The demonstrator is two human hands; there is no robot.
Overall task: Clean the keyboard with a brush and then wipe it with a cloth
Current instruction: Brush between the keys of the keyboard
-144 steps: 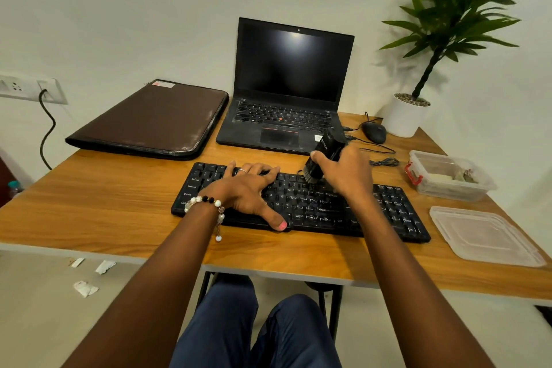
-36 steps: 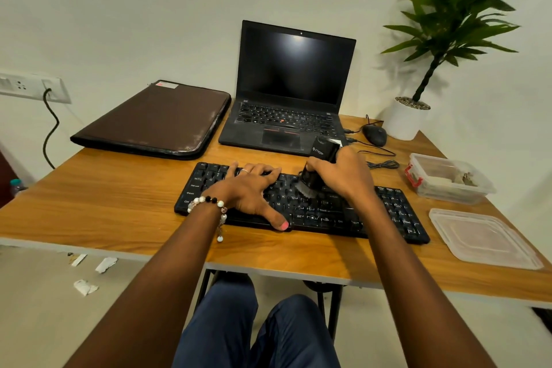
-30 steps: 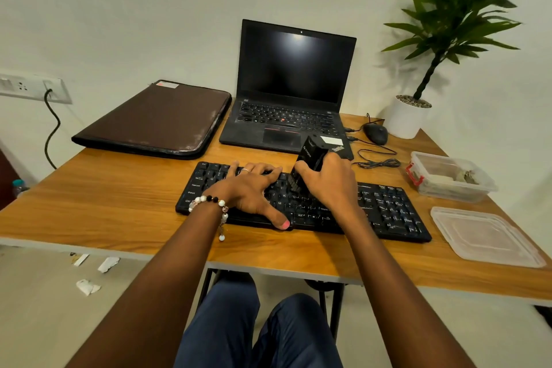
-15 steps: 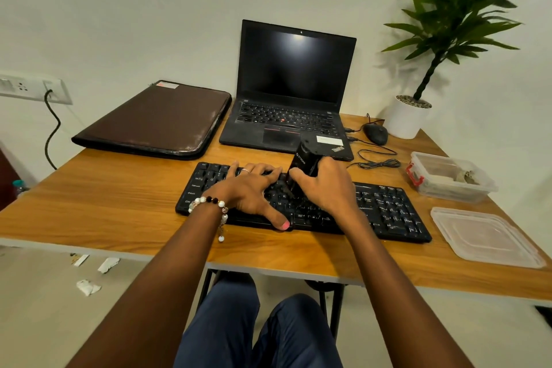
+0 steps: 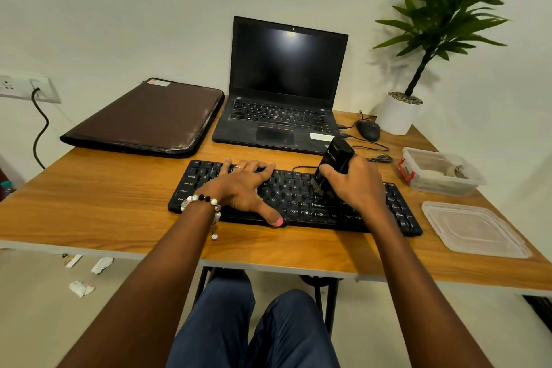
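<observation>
A black keyboard lies across the wooden table in front of me. My left hand rests flat on its left half, fingers spread and thumb at the front edge. My right hand grips a black brush by its boxy handle, tilted, with the bristles down on the keys right of the middle. The bristle tip is partly hidden by my fingers. No cloth is in view.
An open black laptop and a brown sleeve sit behind the keyboard. A mouse, its cable and a white plant pot stand at the back right. A clear box and its lid lie right.
My right hand has swept the brush to the right along the keys, from next to my left fingers to right of the keyboard's middle. My left hand has stayed in place.
</observation>
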